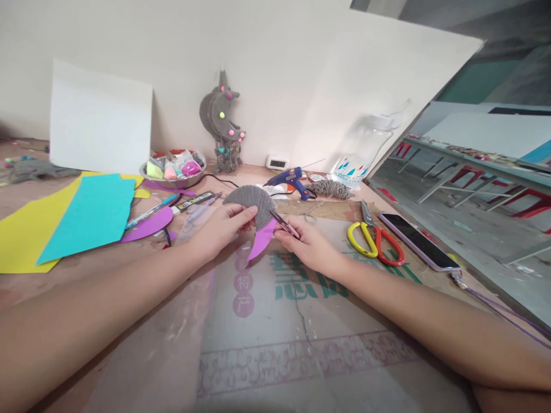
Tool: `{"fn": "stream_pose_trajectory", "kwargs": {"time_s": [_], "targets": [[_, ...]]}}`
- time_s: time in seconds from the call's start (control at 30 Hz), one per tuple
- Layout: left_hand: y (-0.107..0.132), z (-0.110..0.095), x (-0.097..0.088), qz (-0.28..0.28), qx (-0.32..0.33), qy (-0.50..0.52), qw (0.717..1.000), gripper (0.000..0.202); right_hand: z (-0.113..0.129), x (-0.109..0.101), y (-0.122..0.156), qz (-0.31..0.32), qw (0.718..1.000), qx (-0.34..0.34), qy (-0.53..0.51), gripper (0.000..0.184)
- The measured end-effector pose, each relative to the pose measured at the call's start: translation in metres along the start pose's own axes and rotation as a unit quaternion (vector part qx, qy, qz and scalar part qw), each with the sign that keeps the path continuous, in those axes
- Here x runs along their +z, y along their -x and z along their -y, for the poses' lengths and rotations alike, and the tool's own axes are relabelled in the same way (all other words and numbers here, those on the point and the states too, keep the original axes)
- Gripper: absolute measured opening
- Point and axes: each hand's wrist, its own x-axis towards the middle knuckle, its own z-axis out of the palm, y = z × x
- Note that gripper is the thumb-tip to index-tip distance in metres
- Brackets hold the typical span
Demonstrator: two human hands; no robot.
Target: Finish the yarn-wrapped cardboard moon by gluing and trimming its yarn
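Observation:
My left hand (235, 223) pinches a crescent moon shape (247, 198) at its lower inner edge. Grey yarn is wound closely over most of the crescent, while its lower tip (262, 241) shows bare purple. In my right hand (303, 241) is a slim dark-tipped tool, which looks like tweezers (286, 223). The tool's points reach the crescent's right edge, near where the yarn meets the purple; whether they grip a strand is too small to tell. A ball of grey yarn (331, 189) lies behind, to the right, near a blue glue gun (290, 180).
Scissors (374, 238) and a phone (419, 241) lie on the right, below a clear bottle (365, 149). Yellow and turquoise sheets (92, 212), a pen (152, 211) and a bowl of packets (172, 180) are left. A decorated grey moon (221, 115) stands against the wall.

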Motion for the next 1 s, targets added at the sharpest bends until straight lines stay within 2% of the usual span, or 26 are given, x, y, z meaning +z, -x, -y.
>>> {"fn": "stream_pose_trajectory", "kwargs": {"time_s": [0.17,0.33,0.6,0.8,1.0], "targets": [[0.006,-0.002,0.007,0.006,-0.033,0.063,0.997,0.033,-0.001,-0.02,-0.002,-0.086,0.989,-0.034,0.112,0.029],[0.009,-0.001,0.009,0.017,-0.028,0.049,0.998,0.033,-0.003,-0.04,-0.002,-0.14,0.968,-0.087,0.191,0.038],[0.009,0.001,0.007,0.027,-0.018,0.021,0.999,0.033,-0.018,-0.036,-0.004,-0.121,0.936,-0.175,0.28,0.032],[0.005,0.002,0.006,-0.004,0.004,0.022,1.0,0.033,-0.02,-0.036,-0.005,-0.109,0.925,-0.196,0.307,0.026],[0.005,0.005,0.006,0.027,-0.015,0.073,0.997,0.031,-0.023,-0.036,-0.006,-0.105,0.922,-0.204,0.312,0.023]]}}
